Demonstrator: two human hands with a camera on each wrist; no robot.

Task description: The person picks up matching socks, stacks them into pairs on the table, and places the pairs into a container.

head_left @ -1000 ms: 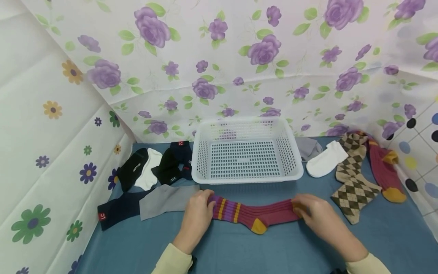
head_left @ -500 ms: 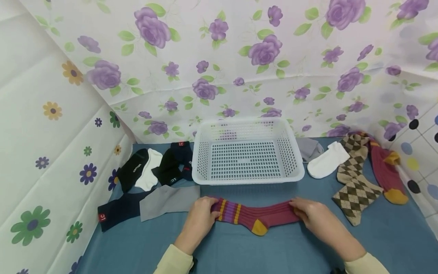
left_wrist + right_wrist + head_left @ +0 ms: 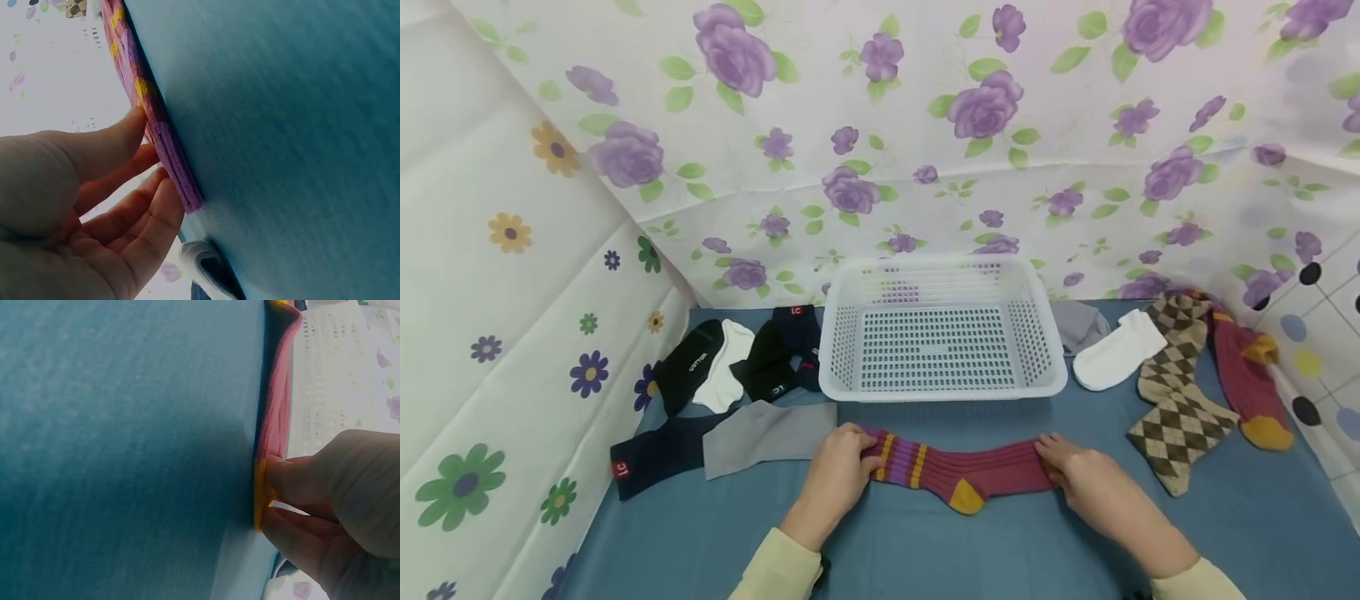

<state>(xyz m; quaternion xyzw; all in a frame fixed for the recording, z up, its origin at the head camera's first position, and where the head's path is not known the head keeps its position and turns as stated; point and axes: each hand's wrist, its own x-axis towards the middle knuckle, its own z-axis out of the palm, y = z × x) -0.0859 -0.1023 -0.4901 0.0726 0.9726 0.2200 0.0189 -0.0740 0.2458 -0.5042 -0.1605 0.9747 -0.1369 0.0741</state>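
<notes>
A maroon sock (image 3: 985,471) with purple and yellow stripes and a yellow heel lies stretched out sideways on the blue cloth. At its striped cuff, my left hand (image 3: 838,475) rests thumb and fingertips on the fabric; the left wrist view shows these fingers fairly straight and spread along the cuff (image 3: 178,169). At the other end, my right hand (image 3: 1090,487) pinches the yellow toe (image 3: 259,494) between thumb and fingers. Folds of the toe show between those fingertips in the right wrist view. Most of the toe is hidden by the right hand in the head view.
Behind the sock stands a white plastic basket (image 3: 943,396). A grey sock (image 3: 767,442) lies over a navy sock (image 3: 662,458) at left, below black and white ones. At right lie a white sock (image 3: 1116,350), an argyle sock (image 3: 1180,433) and another maroon sock (image 3: 1251,375).
The left hand has shifted slightly at the cuff, its thumb now lying over the striped end. The right hand has settled slightly at the toe. The sock stays nearly in place.
</notes>
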